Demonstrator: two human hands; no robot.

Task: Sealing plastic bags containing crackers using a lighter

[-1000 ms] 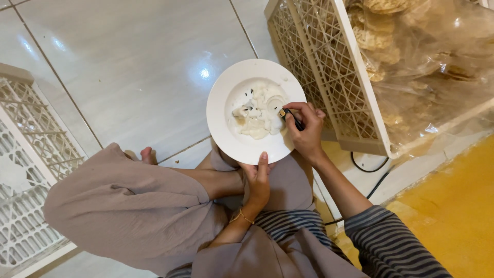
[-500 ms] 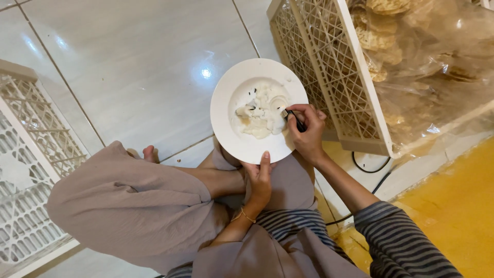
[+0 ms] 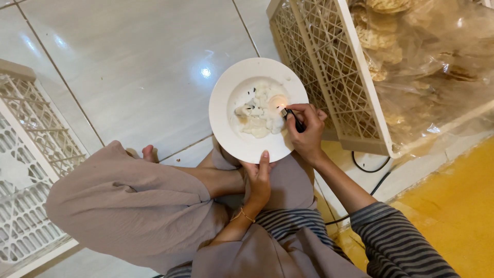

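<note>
Person is sitting cross-legged on a pale tiled floor (image 3: 128,62), knees in loose taupe cloth. A cream lattice crate (image 3: 329,67) is standing at far right, holding a clear plastic bag (image 3: 432,72) of pale crackers; a second white lattice crate (image 3: 25,170) is lying at left. A black cable (image 3: 368,167) is running along the floor edge at right, near the yellow mat (image 3: 458,206).

A white plate (image 3: 224,116) is being held up over the lap, in the middle of the scene. The left hand (image 3: 259,180) is gripping its near rim, thumb lying over the edge. In the plate's well a lump of white wax (image 3: 254,121) with dark flecks is sitting, melted-looking and uneven.

The right hand (image 3: 306,131) is clenched around a small dark lighter (image 3: 293,119), its tip at the right side of the wax, where a small warm flame glow (image 3: 278,102) is showing.

Judging progress: the flame is burning, wax is lying mostly solid in clumps; much softening appears left
</note>
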